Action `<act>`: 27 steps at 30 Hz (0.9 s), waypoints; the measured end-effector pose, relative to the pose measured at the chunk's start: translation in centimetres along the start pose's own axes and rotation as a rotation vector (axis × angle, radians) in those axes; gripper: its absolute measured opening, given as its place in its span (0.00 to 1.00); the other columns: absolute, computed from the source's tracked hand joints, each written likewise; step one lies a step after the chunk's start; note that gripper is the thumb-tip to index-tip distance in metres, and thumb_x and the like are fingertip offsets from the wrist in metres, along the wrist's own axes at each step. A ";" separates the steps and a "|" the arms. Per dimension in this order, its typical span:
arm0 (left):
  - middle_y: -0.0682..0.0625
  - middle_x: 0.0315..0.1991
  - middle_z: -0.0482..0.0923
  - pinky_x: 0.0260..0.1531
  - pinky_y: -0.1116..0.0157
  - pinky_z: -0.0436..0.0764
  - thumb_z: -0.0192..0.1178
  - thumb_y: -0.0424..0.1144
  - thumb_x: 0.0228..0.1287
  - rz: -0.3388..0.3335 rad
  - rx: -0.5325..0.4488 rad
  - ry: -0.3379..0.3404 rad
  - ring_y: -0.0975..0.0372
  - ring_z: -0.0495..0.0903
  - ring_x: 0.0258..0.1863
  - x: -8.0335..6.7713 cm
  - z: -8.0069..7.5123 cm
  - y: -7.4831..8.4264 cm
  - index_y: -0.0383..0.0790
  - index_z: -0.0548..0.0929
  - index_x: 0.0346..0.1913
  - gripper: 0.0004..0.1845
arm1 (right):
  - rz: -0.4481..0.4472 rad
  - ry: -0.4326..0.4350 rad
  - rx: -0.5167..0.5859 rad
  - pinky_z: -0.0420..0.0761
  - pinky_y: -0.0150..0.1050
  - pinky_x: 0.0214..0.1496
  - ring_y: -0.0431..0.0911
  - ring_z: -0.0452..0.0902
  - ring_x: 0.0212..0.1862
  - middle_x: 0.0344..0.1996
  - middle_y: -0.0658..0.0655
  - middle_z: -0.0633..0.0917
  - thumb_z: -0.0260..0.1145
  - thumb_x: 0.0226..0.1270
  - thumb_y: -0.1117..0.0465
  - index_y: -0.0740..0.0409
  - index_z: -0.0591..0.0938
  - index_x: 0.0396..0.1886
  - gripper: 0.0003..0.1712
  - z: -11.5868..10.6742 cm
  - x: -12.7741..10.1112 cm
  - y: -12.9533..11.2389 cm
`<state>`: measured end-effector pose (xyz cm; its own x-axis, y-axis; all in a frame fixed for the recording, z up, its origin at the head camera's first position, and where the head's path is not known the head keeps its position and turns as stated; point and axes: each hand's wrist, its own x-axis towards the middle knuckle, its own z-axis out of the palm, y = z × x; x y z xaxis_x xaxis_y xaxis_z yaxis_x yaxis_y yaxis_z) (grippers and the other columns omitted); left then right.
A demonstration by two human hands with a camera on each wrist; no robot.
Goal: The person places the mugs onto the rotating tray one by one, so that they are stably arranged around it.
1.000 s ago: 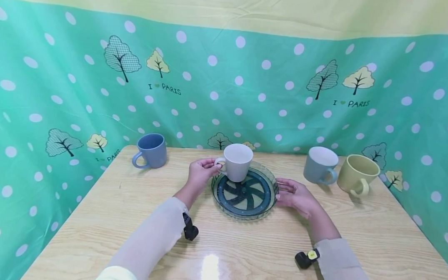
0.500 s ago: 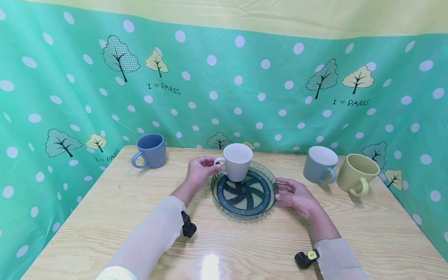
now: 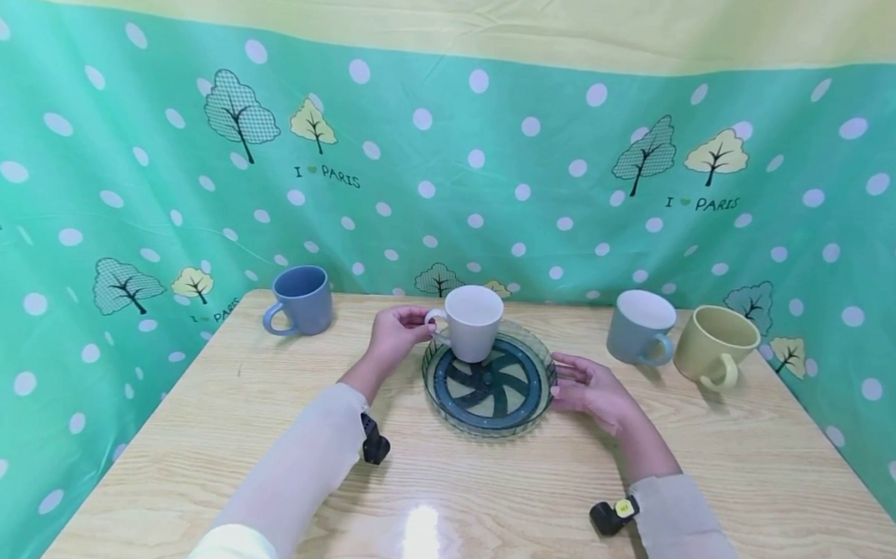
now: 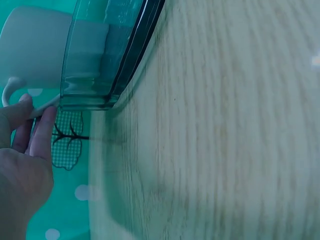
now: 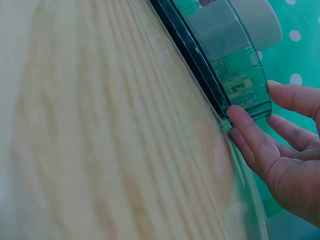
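Note:
A white mug stands in the far part of a round clear glass dish with a dark spiral pattern, at the table's middle. My left hand pinches the mug's handle from the left. The left wrist view shows that hand by the handle, with the mug behind the dish wall. My right hand rests with straight fingers against the dish's right rim. Its fingertips touch the dish wall in the right wrist view.
A blue mug stands at the wooden table's back left. A grey-blue mug and a pale yellow mug stand at the back right. A green dotted cloth walls in the back and sides.
My left hand has shifted slightly up and back at the mug's handle. The dish, the mug and my right hand stay about where they were.

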<state>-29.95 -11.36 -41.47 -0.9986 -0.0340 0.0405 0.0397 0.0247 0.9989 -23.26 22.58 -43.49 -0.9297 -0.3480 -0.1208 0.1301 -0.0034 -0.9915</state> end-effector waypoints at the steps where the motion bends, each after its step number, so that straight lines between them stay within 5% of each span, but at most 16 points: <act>1: 0.37 0.43 0.84 0.41 0.65 0.86 0.67 0.20 0.55 -0.001 -0.002 0.006 0.57 0.84 0.40 0.1 0.0 0.0 0.28 0.83 0.47 0.15 | 0.001 0.000 0.000 0.81 0.50 0.56 0.67 0.64 0.66 0.68 0.77 0.60 0.61 0.61 0.77 0.70 0.53 0.74 0.44 0.0 0.0 0.0; 27: 0.33 0.45 0.83 0.41 0.64 0.87 0.66 0.18 0.54 -0.028 -0.064 -0.004 0.57 0.85 0.39 0.7 -0.2 -0.1 0.26 0.82 0.49 0.18 | 0.020 0.023 0.005 0.81 0.50 0.56 0.64 0.69 0.63 0.67 0.77 0.61 0.62 0.61 0.77 0.69 0.54 0.74 0.43 0.2 -0.2 -0.1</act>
<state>-30.61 -11.62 -41.57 -0.9995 -0.0299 0.0129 0.0141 -0.0400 0.9991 -23.01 22.42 -43.36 -0.9346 -0.3263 -0.1415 0.1500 -0.0010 -0.9887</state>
